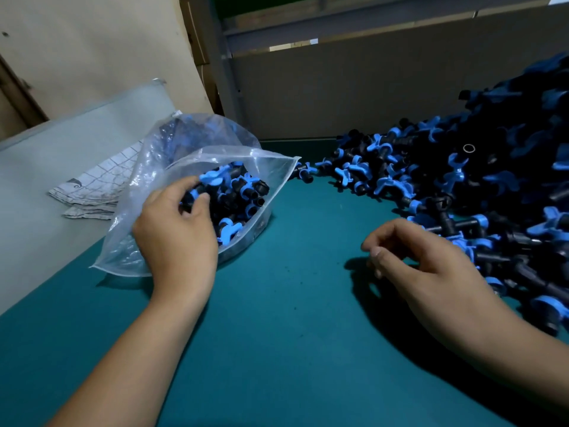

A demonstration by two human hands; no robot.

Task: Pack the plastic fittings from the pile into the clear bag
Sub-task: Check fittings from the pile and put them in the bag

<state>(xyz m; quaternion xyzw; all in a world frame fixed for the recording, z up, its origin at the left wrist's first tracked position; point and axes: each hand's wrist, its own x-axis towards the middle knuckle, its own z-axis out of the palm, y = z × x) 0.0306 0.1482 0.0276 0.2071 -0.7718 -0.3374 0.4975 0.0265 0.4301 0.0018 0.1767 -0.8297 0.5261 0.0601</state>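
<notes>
While your right hand hovered loosely curled and holding nothing beside the pile along the table's right edge, your left hand pinched black-and-blue fittings inside the clear bag toward the left edge.

Inspector A: Table surface?

Inspector B: Teal green, with small dark specks.

Inspector A: Pile of fittings?

Inspector B: Black bodies, bright blue handles. Same colours in the clear bag, which is transparent and colourless.

Inspector A: Folded paper behind it?

Inspector B: White, with a dark grid pattern.
</notes>
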